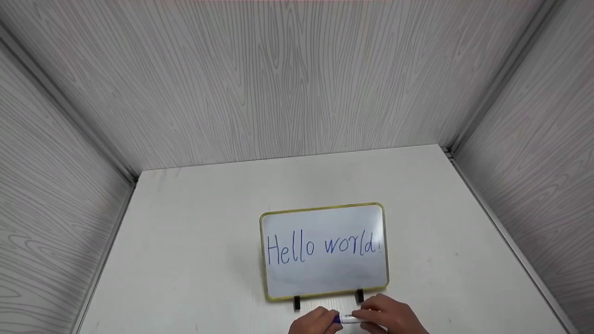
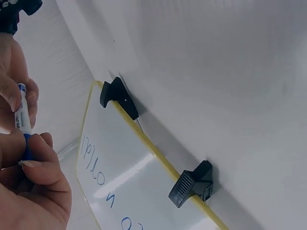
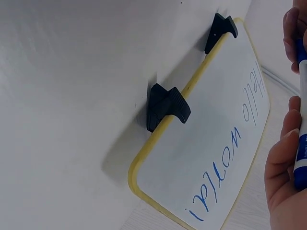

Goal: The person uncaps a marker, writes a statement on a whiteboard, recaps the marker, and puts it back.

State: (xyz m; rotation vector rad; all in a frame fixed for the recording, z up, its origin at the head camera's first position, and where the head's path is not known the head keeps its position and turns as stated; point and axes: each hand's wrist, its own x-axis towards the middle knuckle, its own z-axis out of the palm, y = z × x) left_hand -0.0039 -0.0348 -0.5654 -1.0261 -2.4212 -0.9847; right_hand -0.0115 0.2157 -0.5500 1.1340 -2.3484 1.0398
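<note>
A white marker [image 1: 349,318] with a blue cap lies level between both hands, in front of the whiteboard. My left hand [image 1: 315,321] pinches its blue cap between thumb and fingers. With curled fingers my right hand [image 1: 392,315] grips the white barrel near the other end. Cap and barrel meet in the left wrist view; the fingers there partly cover the cap [image 2: 28,151]. Just beyond the hands stands a small yellow-framed whiteboard [image 1: 325,278], bearing "Hello world!" in blue handwriting.
Two black clip feet, a left one [image 1: 297,303] and a right one [image 1: 360,295], hold the whiteboard's lower edge. Under it is a white table [image 1: 185,250]. Grey wood-grain panels enclose the table at the back [image 1: 278,83], left [image 1: 41,195] and right [image 1: 547,162].
</note>
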